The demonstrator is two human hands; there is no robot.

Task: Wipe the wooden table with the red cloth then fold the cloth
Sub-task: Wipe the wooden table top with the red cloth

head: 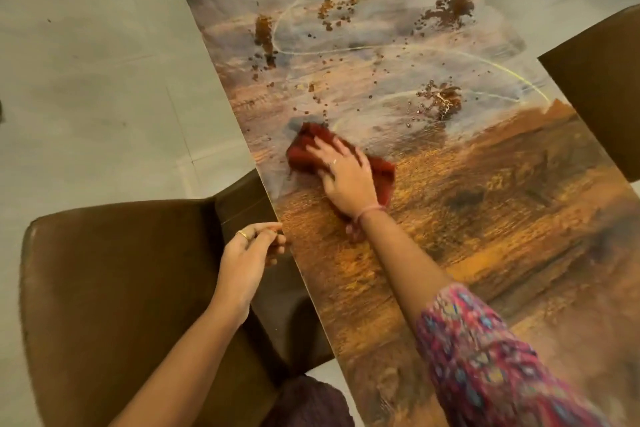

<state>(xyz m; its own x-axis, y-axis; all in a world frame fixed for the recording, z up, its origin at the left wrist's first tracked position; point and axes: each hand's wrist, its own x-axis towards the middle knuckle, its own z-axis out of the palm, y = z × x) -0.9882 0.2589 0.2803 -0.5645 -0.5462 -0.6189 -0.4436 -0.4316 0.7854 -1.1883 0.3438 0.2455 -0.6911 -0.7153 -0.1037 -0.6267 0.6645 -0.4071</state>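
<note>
The wooden table (450,225) runs from top centre to bottom right, its glossy top patterned in orange, brown and grey. Brown spill patches (446,9) and scattered droplets lie over its far half. The red cloth (304,146) lies bunched on the table near the left edge. My right hand (341,172) presses flat on the cloth with fingers spread, covering its middle. My left hand (251,248) rests at the table's left edge, fingers curled against the rim.
A brown padded chair (114,288) stands close against the table's left side, under my left arm. Another brown chair (599,80) sits at the right side. Pale tiled floor (86,80) surrounds the table.
</note>
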